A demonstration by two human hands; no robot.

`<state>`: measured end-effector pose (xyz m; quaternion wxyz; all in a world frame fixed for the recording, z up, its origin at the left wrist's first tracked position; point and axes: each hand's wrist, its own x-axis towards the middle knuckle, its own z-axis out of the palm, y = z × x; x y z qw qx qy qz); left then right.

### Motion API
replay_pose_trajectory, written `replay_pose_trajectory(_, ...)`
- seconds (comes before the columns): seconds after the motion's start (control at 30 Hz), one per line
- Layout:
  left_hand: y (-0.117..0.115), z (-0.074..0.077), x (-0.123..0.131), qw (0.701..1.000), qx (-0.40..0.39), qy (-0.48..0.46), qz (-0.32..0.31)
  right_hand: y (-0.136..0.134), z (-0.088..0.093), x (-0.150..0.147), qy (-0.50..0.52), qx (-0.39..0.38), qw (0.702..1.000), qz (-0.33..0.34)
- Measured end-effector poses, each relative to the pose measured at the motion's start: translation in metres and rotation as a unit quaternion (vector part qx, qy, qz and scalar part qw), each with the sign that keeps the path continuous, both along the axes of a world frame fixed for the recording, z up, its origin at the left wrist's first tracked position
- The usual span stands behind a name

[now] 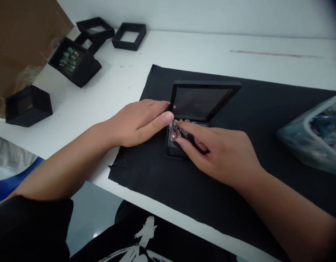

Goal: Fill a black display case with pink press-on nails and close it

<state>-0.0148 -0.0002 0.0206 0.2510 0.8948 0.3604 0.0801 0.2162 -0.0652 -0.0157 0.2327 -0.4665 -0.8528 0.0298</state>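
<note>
A black display case (178, 151) lies on a black mat with its clear-windowed lid (203, 103) raised. Several pinkish false nails (173, 136), one bearing a small white star, sit inside along the left and back. My left hand (142, 122) is at the case's left side, its thumb by the front corner and its fingers at the lid's edge, steadying it. Over the case, my right hand (225, 149) has thumb and index finger closed in a pinch on a false nail at the left of the group. Its remaining fingers curl underneath and hide part of the case.
A clear plastic tub (299, 145) full of small packed items stands on the mat (252, 105) at right. Several black frames (129, 36) are at the back left, one case (68, 62) holding green nails. Another black case (28, 105) stands near cardboard (23, 43).
</note>
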Motion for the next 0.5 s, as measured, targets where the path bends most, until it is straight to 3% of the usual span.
replay_pose_trajectory(0.5,0.0011,0.0008,0.0026,0.998,0.013,0.06,0.008,0.0005,-0.0009,0.0053,0.057,-0.004,0.997,0.05)
